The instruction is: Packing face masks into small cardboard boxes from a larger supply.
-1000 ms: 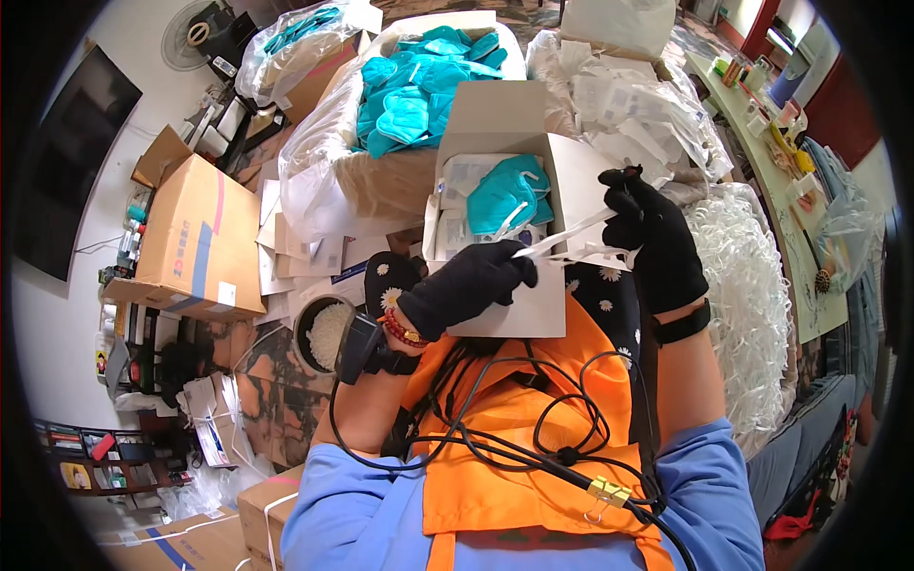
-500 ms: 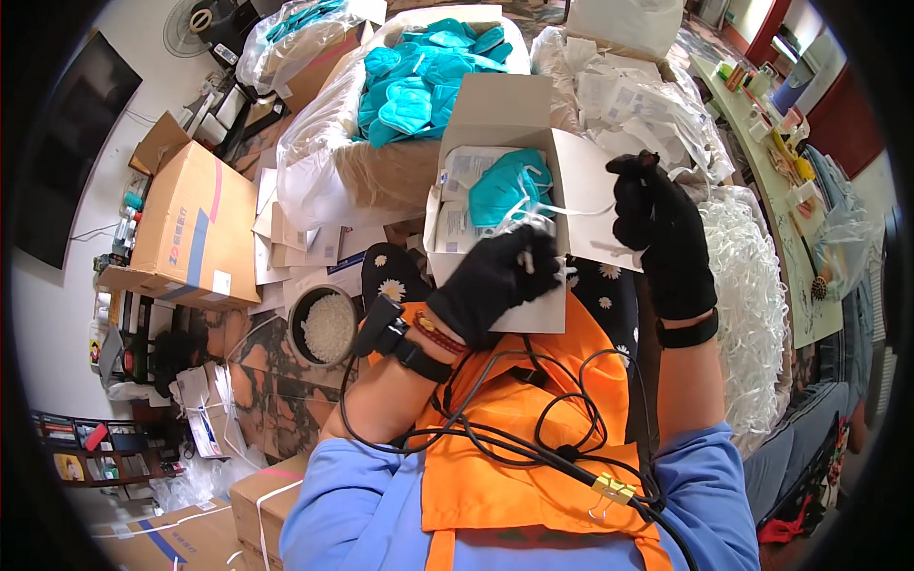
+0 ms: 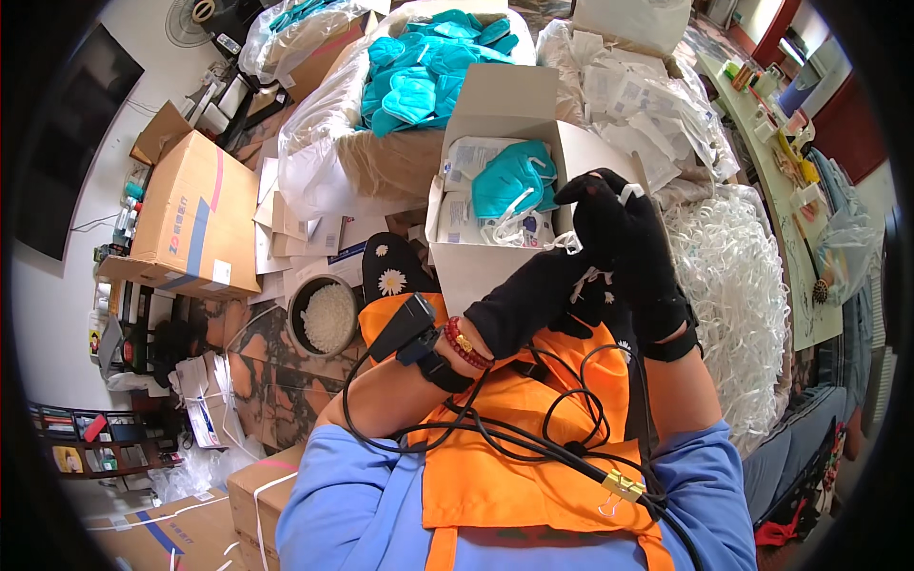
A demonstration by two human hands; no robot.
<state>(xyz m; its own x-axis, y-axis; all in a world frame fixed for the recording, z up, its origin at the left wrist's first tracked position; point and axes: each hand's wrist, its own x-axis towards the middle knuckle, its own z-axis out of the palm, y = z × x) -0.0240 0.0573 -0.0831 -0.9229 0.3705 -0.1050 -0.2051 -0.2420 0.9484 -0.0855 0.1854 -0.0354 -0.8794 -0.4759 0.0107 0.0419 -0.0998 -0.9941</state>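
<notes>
My right hand (image 3: 628, 243) is curled around white straps (image 3: 630, 193), while my left hand (image 3: 528, 297) meets it, its fingertips too hidden for me to say whether they grip anything. At ten o'clock sits the open white box (image 3: 476, 276) with a teal mask (image 3: 509, 181) on top inside, its side flap (image 3: 609, 152) in the way at twelve; a strap heap (image 3: 728, 305) lies near three, a pellet bowl (image 3: 292, 324) near nine, and black cables (image 3: 575, 447) cross my lap at six.

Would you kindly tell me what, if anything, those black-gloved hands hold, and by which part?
Thin white straps appear held in the left hand and right hand; the gripped part cannot be told.
</notes>
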